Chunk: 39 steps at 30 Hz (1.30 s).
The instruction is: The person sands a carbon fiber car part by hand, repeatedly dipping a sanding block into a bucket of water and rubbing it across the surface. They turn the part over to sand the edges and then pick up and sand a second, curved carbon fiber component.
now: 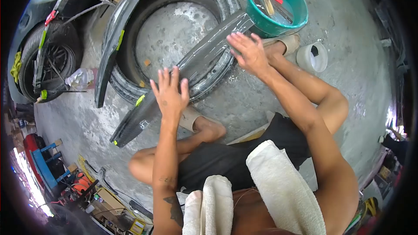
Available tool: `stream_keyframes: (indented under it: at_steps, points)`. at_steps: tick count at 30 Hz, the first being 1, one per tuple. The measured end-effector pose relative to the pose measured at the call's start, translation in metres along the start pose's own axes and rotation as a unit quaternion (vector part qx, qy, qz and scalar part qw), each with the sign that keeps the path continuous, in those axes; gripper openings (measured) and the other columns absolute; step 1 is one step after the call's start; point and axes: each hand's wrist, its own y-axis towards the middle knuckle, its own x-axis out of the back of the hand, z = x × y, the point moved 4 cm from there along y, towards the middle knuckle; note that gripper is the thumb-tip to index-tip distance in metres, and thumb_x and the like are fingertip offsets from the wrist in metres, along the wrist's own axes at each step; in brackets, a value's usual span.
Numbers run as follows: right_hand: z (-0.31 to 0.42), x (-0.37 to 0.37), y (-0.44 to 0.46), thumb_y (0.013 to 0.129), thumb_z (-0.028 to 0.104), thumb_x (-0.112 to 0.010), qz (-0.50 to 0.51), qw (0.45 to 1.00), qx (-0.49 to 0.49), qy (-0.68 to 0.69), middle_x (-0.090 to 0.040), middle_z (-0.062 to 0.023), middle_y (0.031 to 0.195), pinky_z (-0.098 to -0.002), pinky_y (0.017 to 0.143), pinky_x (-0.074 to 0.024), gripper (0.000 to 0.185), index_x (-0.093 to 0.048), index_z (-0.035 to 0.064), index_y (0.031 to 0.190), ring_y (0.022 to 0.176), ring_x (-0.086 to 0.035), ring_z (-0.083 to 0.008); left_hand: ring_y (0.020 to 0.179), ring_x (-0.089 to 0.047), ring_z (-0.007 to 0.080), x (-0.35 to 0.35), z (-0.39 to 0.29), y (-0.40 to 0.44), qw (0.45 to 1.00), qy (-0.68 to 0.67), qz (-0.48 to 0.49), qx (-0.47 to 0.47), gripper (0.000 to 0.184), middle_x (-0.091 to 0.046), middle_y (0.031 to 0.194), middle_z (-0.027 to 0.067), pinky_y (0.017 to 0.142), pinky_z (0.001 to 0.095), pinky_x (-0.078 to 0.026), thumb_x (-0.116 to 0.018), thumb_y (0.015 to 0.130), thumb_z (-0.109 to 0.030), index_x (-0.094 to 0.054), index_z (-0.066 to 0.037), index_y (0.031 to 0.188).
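A long dark panel with a woven carbon-like pattern (198,54) lies slantwise across a big tyre (213,85), its surface wet and shiny toward the upper end. My left hand (170,93) rests over the panel's middle, fingers spread. Near the upper end, my right hand (249,52) is over the panel's edge with its fingers apart. Neither hand grips anything. Bits of yellow-green tape (139,100) stick to the panel's lower part. A second dark curved strip (109,56) leans over the tyre's left side.
A green basin (254,17) with water and tools stands beyond my right hand, a white pot (311,57) beside it. At left are a wheel (52,61) and a taped frame. Cables, boxes and a blue-red object (43,163) lie lower left.
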Motion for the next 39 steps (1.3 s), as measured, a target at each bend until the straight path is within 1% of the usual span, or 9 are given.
stream_keyframes:
  at_steps: [6,9,13,17,24,29,33,36,39]
  points:
    - [-0.001,-0.011,0.020,0.097,0.034,-0.065,-0.027,0.981,-0.193,-0.021,-0.062,0.0009,0.143,-0.0655,0.113,-0.0235,0.035,-0.070,0.0247,0.130,0.146,-0.042,-0.0297,0.103,-0.068,0.0318,-0.016,0.014,0.025,0.987,0.016,-0.022,0.159,0.040,-0.075,0.098,0.0138,0.114,0.0581,-0.031,-0.055,0.099,-0.040,-0.074,-0.005,0.095]
    - [0.035,-0.019,-0.007,0.095,0.034,-0.066,0.036,0.997,-0.042,-0.047,-0.060,0.0028,0.146,-0.0715,0.115,-0.0176,0.040,-0.066,0.0288,0.135,0.148,-0.038,-0.0362,0.092,-0.069,0.0307,-0.016,0.017,0.025,0.983,0.009,-0.047,0.176,0.041,-0.074,0.087,0.0118,0.111,0.0547,-0.035,-0.056,0.098,-0.042,-0.074,-0.007,0.088]
    - [-0.030,-0.003,0.027,0.100,0.032,-0.059,-0.061,0.964,-0.246,-0.075,-0.061,0.0013,0.145,-0.0752,0.113,-0.0159,0.036,-0.067,0.0252,0.134,0.146,-0.038,-0.0408,0.093,-0.069,0.0312,-0.009,0.013,0.030,0.982,0.009,0.003,0.189,0.044,-0.074,0.089,0.0145,0.108,0.0501,-0.039,-0.055,0.098,-0.044,-0.074,-0.006,0.086]
    - [0.026,-0.024,-0.008,0.100,0.027,-0.058,0.024,0.996,-0.085,-0.011,-0.062,0.0005,0.143,-0.0749,0.113,-0.0178,0.035,-0.067,0.0248,0.133,0.143,-0.041,-0.0409,0.090,-0.069,0.0321,-0.015,0.016,0.030,0.981,0.003,-0.048,0.186,0.045,-0.074,0.087,0.0153,0.106,0.0495,-0.041,-0.056,0.096,-0.046,-0.073,-0.006,0.084]
    - [-0.018,-0.019,0.004,0.105,0.036,-0.049,-0.056,0.967,-0.244,-0.040,-0.063,0.0009,0.143,-0.0757,0.113,-0.0149,0.037,-0.063,0.0283,0.139,0.142,-0.042,-0.0442,0.085,-0.070,0.0326,-0.014,0.016,0.032,0.983,0.025,-0.027,0.180,0.048,-0.073,0.081,0.0161,0.100,0.0458,-0.045,-0.056,0.096,-0.047,-0.074,-0.005,0.081]
    - [-0.016,-0.004,0.007,0.103,0.032,-0.057,-0.023,0.977,-0.210,0.033,-0.071,-0.0101,0.127,-0.0589,0.098,-0.0482,0.038,-0.064,0.0156,0.136,0.107,-0.071,-0.0332,0.084,-0.070,0.0342,-0.014,0.018,0.034,0.984,0.028,-0.022,0.176,0.051,-0.073,0.081,0.0175,0.093,0.0454,-0.046,-0.054,0.096,-0.048,-0.074,-0.004,0.081]
    - [0.000,-0.015,0.006,0.099,0.030,-0.062,-0.041,0.943,-0.327,0.040,-0.072,-0.0113,0.122,-0.0560,0.087,-0.0492,0.032,-0.070,0.0161,0.127,0.091,-0.074,-0.0307,0.089,-0.069,0.0375,-0.016,0.017,0.029,0.982,0.033,0.007,0.188,0.053,-0.073,0.087,0.0199,0.088,0.0467,-0.047,-0.051,0.098,-0.050,-0.074,-0.005,0.084]
    - [-0.007,-0.008,-0.003,0.099,0.029,-0.063,-0.047,0.991,-0.125,-0.029,-0.072,-0.0107,0.123,-0.0518,0.083,-0.0468,0.031,-0.071,0.0165,0.125,0.087,-0.073,-0.0301,0.090,-0.069,0.0354,-0.012,0.015,0.034,0.978,0.036,0.017,0.207,0.052,-0.074,0.090,0.0170,0.088,0.0447,-0.046,-0.052,0.097,-0.050,-0.074,-0.005,0.086]
    - [-0.027,-0.008,0.011,0.095,0.024,-0.064,-0.047,0.973,-0.213,-0.078,-0.075,-0.0042,0.117,-0.0498,0.080,-0.0442,0.037,-0.067,0.0177,0.132,0.091,-0.067,-0.0312,0.091,-0.069,0.0350,-0.013,0.015,0.034,0.978,0.038,0.018,0.204,0.054,-0.074,0.091,0.0174,0.088,0.0438,-0.046,-0.050,0.098,-0.051,-0.074,-0.004,0.086]
